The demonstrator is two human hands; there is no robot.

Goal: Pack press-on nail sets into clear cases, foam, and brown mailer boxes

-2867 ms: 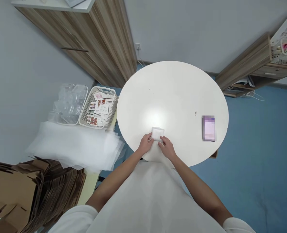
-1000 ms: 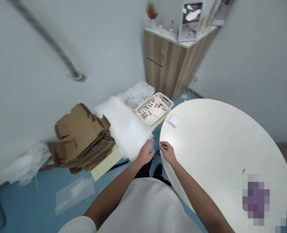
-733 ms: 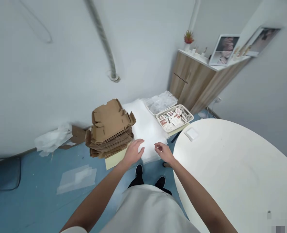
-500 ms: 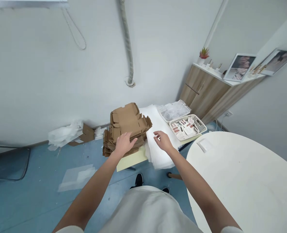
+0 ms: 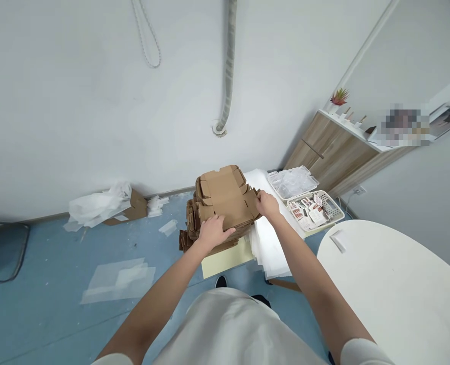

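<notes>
A stack of flattened brown cardboard boxes [image 5: 225,190] lies on a small pale yellow table [image 5: 225,262]. My left hand [image 5: 213,232] rests on the stack's near edge, fingers laid over the cardboard and thumb out to the right. At the right side, my right hand [image 5: 267,205] has its fingers closed round the flap edge of a flattened box at the top; how many layers it pinches is hidden. Right beside the stack, white foam sheets [image 5: 274,248] hang over the table's front edge.
Farther right on the table sit a basket of printed cards [image 5: 333,223] and a tray of clear plastic pieces [image 5: 291,183]. A round white table [image 5: 392,299] stands at my right, a wooden cabinet [image 5: 331,147] behind. Plastic wrap and an opened carton [image 5: 136,207] lie on the floor left.
My view has turned left, shifting everything rightward. My right hand has come down from above the foam sheets and closed on the cardboard's right edge; my left hand has settled on the near edge.
</notes>
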